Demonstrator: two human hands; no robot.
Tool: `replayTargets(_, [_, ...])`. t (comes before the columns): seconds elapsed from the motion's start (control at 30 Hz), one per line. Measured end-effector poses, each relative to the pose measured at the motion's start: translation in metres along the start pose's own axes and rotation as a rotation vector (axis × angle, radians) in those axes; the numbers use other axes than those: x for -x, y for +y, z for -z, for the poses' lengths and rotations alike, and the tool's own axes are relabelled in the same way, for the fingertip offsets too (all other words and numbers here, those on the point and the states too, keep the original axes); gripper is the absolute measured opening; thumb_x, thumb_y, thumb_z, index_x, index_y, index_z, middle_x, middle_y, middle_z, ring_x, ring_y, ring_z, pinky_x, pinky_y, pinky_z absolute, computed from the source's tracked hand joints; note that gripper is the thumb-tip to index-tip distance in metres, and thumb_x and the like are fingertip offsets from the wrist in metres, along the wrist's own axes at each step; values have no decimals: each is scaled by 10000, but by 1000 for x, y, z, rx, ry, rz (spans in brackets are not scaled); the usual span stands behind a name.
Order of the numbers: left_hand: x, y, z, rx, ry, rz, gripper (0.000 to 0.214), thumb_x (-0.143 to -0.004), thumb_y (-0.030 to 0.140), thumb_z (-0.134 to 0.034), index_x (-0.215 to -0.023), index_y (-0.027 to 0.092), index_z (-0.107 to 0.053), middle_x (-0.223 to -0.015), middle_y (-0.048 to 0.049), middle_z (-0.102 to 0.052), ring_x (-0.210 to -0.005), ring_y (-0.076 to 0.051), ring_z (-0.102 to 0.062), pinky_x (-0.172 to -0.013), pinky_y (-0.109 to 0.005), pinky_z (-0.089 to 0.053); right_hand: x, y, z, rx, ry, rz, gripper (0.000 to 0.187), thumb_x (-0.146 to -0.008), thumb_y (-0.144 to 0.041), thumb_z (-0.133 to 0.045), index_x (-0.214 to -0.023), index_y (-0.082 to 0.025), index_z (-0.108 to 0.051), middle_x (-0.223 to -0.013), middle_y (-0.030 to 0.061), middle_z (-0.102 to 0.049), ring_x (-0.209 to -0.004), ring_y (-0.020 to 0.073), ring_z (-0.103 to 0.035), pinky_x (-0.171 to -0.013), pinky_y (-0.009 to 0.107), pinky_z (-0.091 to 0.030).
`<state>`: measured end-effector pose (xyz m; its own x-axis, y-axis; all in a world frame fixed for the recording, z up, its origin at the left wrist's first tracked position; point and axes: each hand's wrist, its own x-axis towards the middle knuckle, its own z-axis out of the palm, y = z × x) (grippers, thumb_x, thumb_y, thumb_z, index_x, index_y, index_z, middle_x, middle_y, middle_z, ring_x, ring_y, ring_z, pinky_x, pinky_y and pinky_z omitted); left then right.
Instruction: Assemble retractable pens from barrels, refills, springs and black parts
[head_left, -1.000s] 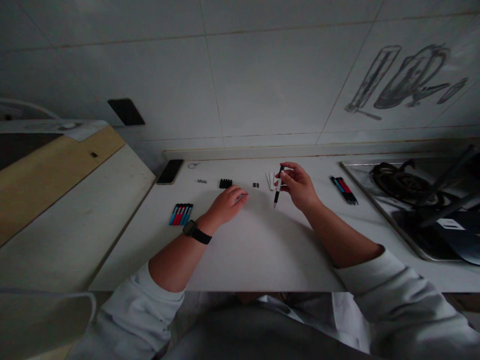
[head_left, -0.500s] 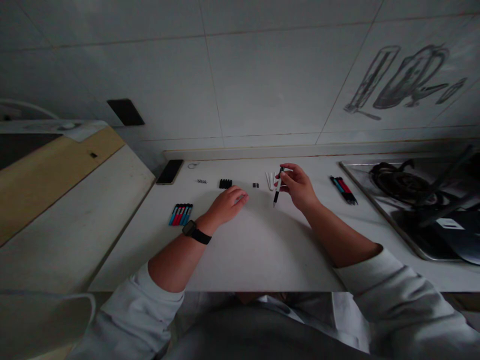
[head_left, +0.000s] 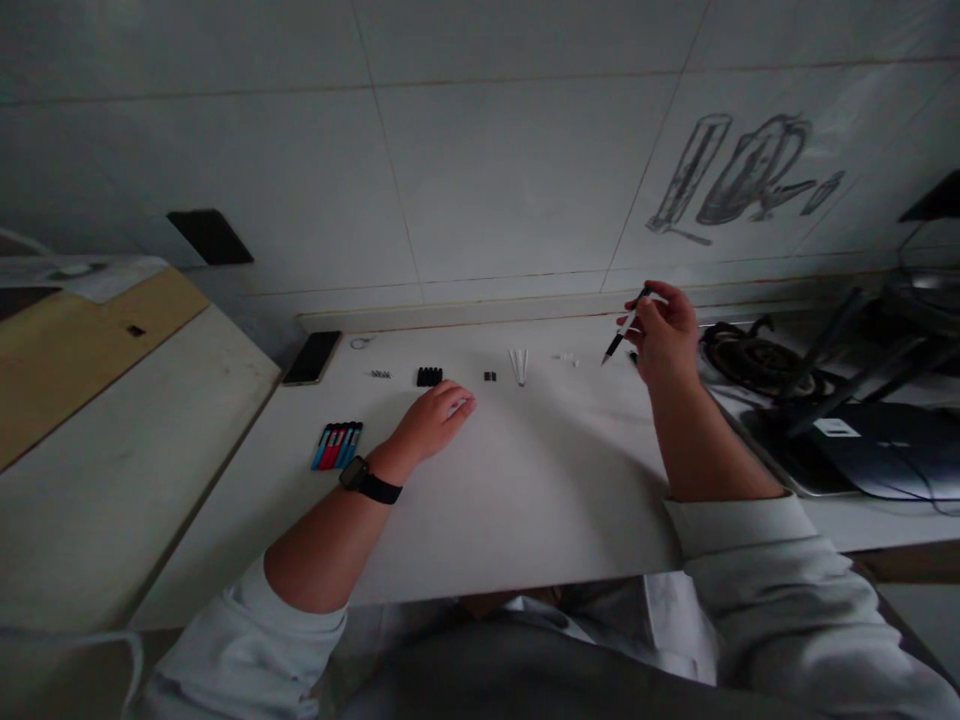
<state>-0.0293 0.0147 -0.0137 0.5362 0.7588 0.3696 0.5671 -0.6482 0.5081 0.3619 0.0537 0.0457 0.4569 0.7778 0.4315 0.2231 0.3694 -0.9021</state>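
My right hand [head_left: 664, 335] is raised above the right part of the white counter [head_left: 510, 500], its fingers closed on a pen [head_left: 625, 327] with a white barrel and a black lower section. The pen tilts with its point down and to the left. Behind that hand, the pile of pens is mostly hidden. My left hand [head_left: 433, 425] rests on the counter, fingers loosely bent and apart, with nothing visible in it. Just beyond it lie a row of short black tubes [head_left: 430, 376] and small dark pieces [head_left: 490, 376]. Thin white sticks [head_left: 519, 366] and tiny clear pieces [head_left: 568, 358] lie between the hands.
Blue and red barrels [head_left: 337, 445] lie in a row left of my wrist. Small springs [head_left: 380, 374], a ring [head_left: 361, 342] and a phone [head_left: 313, 358] sit farther back. A gas stove [head_left: 757, 365] and a dark flat object [head_left: 900, 450] stand at the right.
My right hand has carried the pen right and up, away from the white sticks, uncovering the tiny clear pieces. The view has turned right. My left hand stays resting on the counter.
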Motion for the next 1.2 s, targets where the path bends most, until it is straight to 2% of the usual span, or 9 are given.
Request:
replayTargets(0.1, [0, 0, 0, -7, 1, -2, 308, -1080, 413, -457, -1063, 214, -691, -1091, -71, -680, -1044, -211, -655, -956, -401, -547, -14, 4, 27, 58, 46, 28, 507, -916, -422, -611, -1400, -327, -491, -1083, 59, -719, -785, 179, -715, -603, 285, -574])
replayTargets(0.17, [0, -1, 0, -10, -6, 6, 310, -1081, 417, -456, -1063, 213, -689, -1099, -69, -680, -1046, -210, -656, -958, -401, -545, -20, 11, 44, 123, 29, 12, 523, -902, -407, -623, -1403, -314, -504, -1057, 56, -730, -754, 177, -708, -602, 291, -580])
replayTargets(0.23, [0, -2, 0, -6, -15, 12, 314, -1081, 421, -454, -1072, 212, -688, -1110, -69, -679, -1055, -212, -654, -968, -406, -541, -24, 20, 58, 254, -26, -24, 499, -876, -391, -639, -1357, -275, -572, -1032, 60, -737, -736, 177, -700, -597, 291, -580])
replayTargets(0.33, [0, -4, -1, 5, -18, 18, 316, -1080, 426, -454, -1072, 217, -691, -1107, -67, -682, -1059, -215, -653, -977, -413, -537, -27, 34, 72, 566, -149, -100, 447, -833, -339, -674, -1263, -217, -688, -1021, 77, -752, -688, 171, -676, -608, 299, -568])
replayTargets(0.47, [0, -3, -1, 10, -7, 24, 305, -1072, 421, -467, -1051, 219, -696, -1090, -66, -686, -1044, -216, -658, -968, -415, -541, -24, 44, 71, 894, -292, -137, 414, -856, -276, -671, -1261, -225, -737, -999, 77, -782, -659, 173, -663, -676, 311, -537])
replayTargets(0.67, [0, -2, -1, 7, -14, 11, 290, -1070, 405, -474, -1054, 219, -695, -1110, -71, -684, -1061, -219, -659, -969, -414, -546, -22, 53, 62, 1118, -362, -60, 381, -880, -284, -673, -1250, -250, -758, -1032, 84, -798, -850, 239, -701, -800, 338, -522])
replayTargets(0.97, [0, -6, -2, -7, -36, 1, 260, -1065, 394, -496, -1090, 218, -685, -1138, -76, -680, -1074, -221, -658, -969, -420, -547, -27, 65, 70, 1233, -373, -102, 336, -879, -298, -660, -1185, -235, -786, -1054, 101, -794, -952, 265, -700, -875, 364, -501])
replayTargets(1.2, [1, -8, -3, -13, -38, 6, 254, -1063, 393, -502, -1106, 223, -686, -1151, -71, -675, -1080, -219, -658, -973, -418, -547, -26, 68, 71, 1233, -377, -104, 291, -873, -269, -695, -1144, -220, -791, -1020, 103, -792, -900, 245, -687, -847, 359, -496])
